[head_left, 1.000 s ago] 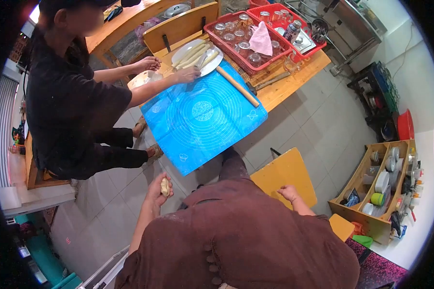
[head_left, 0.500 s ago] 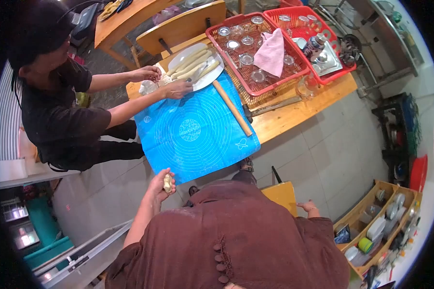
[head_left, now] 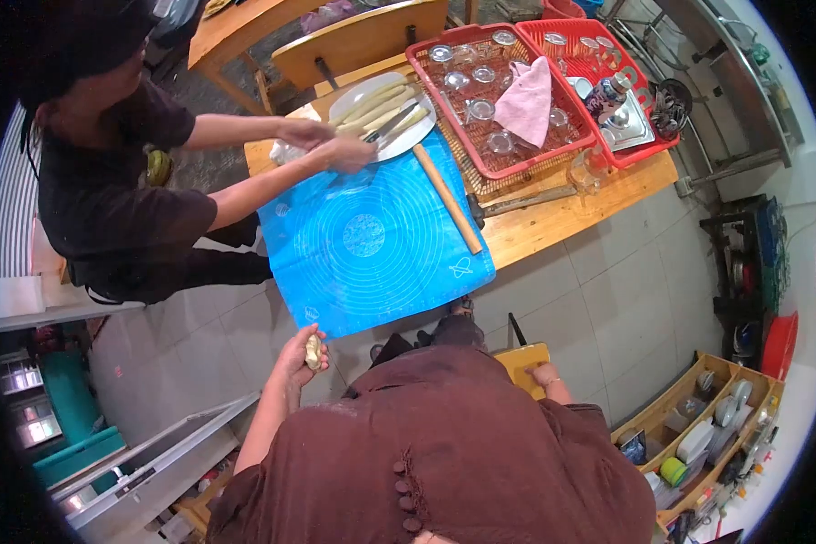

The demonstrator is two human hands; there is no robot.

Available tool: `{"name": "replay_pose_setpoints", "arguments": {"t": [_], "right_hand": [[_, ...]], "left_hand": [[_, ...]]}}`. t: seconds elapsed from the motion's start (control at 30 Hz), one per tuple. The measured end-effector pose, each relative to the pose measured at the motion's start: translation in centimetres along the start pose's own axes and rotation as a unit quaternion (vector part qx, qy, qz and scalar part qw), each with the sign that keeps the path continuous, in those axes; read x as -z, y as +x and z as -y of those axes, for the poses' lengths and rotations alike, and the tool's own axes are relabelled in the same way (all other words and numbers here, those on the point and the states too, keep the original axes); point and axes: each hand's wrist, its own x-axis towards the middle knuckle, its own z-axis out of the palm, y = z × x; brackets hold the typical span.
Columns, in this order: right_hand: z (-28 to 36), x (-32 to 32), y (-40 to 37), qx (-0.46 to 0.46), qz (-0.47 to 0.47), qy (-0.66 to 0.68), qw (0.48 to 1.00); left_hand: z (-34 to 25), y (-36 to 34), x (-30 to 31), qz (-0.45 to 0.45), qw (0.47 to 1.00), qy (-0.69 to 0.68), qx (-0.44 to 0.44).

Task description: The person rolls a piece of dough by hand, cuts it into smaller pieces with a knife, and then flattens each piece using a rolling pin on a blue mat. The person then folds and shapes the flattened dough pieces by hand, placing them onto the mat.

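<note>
"What is in this person's left hand (head_left: pixel 293 359)?"
"A pale lump (head_left: pixel 314 353), which looks to me like dough. The fingers are curled around it, and part of it shows outside."
"And where is it, exactly?"
"At the near left, just beside the near corner of the blue mat (head_left: pixel 363 286). Whether they touch, I cannot tell."
"The right hand (head_left: pixel 544 375)?"
"It is at the yellow seat (head_left: pixel 518 364), near right, with bent fingers. If it grips the edge, I cannot tell."
"Which step is it, then?"
"I would judge, a holding step: the lump is not laid down. The next move calls for a gentle grip, so the lump is not squeezed."
"And the other person?"
"At the far left, a hand (head_left: pixel 349 155) of that person holds a knife (head_left: pixel 396 122) over the plate (head_left: pixel 413 140) of pale strips (head_left: pixel 381 100)."
</note>
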Motion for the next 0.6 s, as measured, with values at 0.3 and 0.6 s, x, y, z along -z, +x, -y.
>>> {"name": "replay_pose_setpoints", "arguments": {"t": [0.3,0.6], "right_hand": [[6.8,9.0,4.6,-0.015,-0.027,-0.019,0.999],[14.8,20.9,4.5,0.088,-0.089,0.004,0.992]], "left_hand": [[4.7,-2.1,2.3,-0.056,0.986,-0.153,-0.026],[4.9,-1.7,-3.1,0.006,0.976,-0.208,-0.068]]}}
